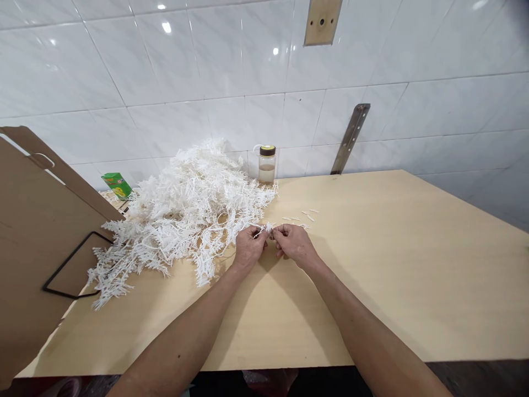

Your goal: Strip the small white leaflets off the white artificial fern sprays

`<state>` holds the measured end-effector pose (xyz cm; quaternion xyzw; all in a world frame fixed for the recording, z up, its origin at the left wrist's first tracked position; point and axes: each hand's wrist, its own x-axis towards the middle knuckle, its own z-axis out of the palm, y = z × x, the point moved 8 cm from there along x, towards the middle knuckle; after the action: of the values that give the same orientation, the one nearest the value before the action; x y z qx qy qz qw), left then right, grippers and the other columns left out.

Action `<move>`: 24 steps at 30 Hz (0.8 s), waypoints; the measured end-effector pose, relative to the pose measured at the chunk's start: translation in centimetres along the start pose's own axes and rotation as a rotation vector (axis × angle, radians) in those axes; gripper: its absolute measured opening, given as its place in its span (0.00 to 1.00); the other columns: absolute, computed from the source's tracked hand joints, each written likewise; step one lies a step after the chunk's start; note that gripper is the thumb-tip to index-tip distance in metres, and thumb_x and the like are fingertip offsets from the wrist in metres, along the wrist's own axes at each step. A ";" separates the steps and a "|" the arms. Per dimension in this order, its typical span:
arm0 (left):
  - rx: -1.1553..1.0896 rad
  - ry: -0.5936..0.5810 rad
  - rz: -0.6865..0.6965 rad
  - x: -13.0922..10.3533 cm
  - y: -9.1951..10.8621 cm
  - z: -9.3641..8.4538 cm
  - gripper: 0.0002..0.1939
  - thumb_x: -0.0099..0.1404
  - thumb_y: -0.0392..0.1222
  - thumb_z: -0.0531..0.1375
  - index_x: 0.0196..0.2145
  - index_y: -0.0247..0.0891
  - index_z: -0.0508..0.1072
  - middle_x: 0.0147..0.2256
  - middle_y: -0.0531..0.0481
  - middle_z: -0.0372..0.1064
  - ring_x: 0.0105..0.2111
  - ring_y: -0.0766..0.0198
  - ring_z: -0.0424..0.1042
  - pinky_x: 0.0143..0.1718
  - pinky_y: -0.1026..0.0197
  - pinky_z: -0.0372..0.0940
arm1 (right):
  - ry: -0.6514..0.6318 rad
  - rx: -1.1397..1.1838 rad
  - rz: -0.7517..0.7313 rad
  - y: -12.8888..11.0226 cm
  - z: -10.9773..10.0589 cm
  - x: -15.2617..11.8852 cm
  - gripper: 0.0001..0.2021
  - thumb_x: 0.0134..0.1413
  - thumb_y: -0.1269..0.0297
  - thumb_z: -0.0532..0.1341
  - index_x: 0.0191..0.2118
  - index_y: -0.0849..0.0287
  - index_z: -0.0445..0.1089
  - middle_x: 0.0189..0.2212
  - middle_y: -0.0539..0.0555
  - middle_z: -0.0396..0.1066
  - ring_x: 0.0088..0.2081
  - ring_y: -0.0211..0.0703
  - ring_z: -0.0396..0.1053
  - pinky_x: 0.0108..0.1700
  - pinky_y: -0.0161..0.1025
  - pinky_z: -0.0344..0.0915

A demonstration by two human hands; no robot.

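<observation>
A white sprig (267, 227) is pinched by left hand (249, 247) and right hand (296, 241), fingers (281, 232) closed, roughly paralleling the tabletop's (413, 248) front edge.

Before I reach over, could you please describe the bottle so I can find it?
On the table, find the big white pile. Behind its right end, by the wall, stands the bottle. Unlike the pile, it is clear, with a dark lid.

You are in what looks like a simple workroom: a pale desk (413, 264) stands against a glossy white tiled wall (256, 66), with a big heap of white sprigs (194, 190) and a drink bottle (266, 172) on it.
</observation>
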<state>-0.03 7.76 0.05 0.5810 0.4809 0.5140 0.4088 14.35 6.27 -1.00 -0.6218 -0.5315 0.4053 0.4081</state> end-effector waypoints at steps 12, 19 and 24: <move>-0.056 0.040 0.081 -0.2 0.5 -0.4 0.10 0.57 0.42 0.61 0.21 0.37 0.72 0.18 0.54 0.68 0.21 0.67 0.67 0.26 0.65 0.64 | 0.320 -0.582 -0.215 -2.9 -2.1 0.3 0.06 0.51 0.70 0.56 0.27 0.59 0.68 0.28 0.56 0.74 0.33 0.44 0.71 0.35 0.36 0.61; -0.085 0.000 0.059 -0.2 0.2 -0.1 0.13 0.57 0.49 0.64 0.24 0.36 0.76 0.20 0.52 0.68 0.21 0.67 0.67 0.26 0.64 0.64 | 0.290 -0.196 -0.100 -0.7 -4.9 0.4 0.10 0.53 0.58 0.59 0.32 0.59 0.70 0.27 0.51 0.73 0.17 0.34 0.64 0.28 0.37 0.64; 0.068 0.004 0.131 0.1 0.4 -0.3 0.16 0.58 0.52 0.63 0.23 0.37 0.77 0.18 0.54 0.65 0.22 0.67 0.65 0.26 0.65 0.60 | -0.027 0.261 -0.064 -0.8 -1.2 0.1 0.14 0.51 0.53 0.61 0.32 0.61 0.72 0.27 0.52 0.72 0.21 0.34 0.64 0.20 0.32 0.64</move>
<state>-0.27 7.77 0.54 0.6238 0.4599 0.5241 0.3532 15.18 6.41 0.13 -0.5407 -0.4993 0.4660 0.4912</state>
